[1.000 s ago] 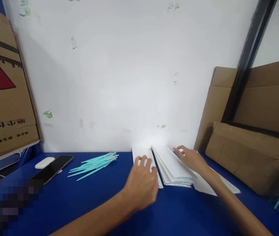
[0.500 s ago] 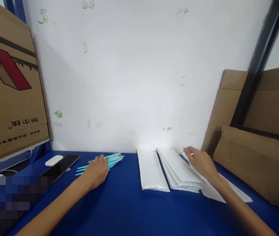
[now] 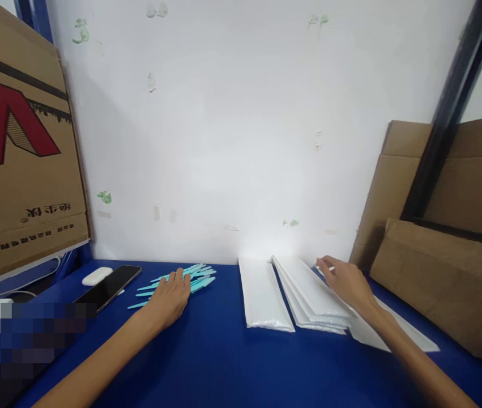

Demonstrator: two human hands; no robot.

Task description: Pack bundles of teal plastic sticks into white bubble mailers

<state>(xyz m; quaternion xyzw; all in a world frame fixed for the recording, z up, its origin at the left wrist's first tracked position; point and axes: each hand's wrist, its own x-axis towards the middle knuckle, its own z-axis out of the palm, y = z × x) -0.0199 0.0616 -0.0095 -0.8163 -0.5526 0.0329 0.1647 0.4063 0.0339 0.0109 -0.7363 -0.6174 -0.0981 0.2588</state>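
Note:
Slim teal plastic sticks (image 3: 200, 283), wider toward one end and tapering at the other, lie in a loose fanned pile on the blue tabletop. My left hand (image 3: 170, 294) rests over the pile, fingers apart and bent down onto the sticks. What its fingertips touch underneath is partly hidden. At the right, my right hand (image 3: 346, 280) has thumb and fingers closed on the far end of a white bubble mailer (image 3: 406, 328), which lies partly beneath my forearm. Beside it is an overlapping stack of white mailers (image 3: 308, 289), and a separate mailer (image 3: 264, 294) lies left of that stack.
A black phone (image 3: 109, 286) and a white rounded case (image 3: 97, 276) lie left of the sticks. A printed cardboard box (image 3: 28, 187) stands at the left. Brown cardboard (image 3: 440, 283) borders the right side. A white wall (image 3: 224, 141) closes off the back.
The teal sticks have been spread further apart under my left hand, which has shifted slightly. My right hand stays at the mailer's far end. The whole view has drifted a little.

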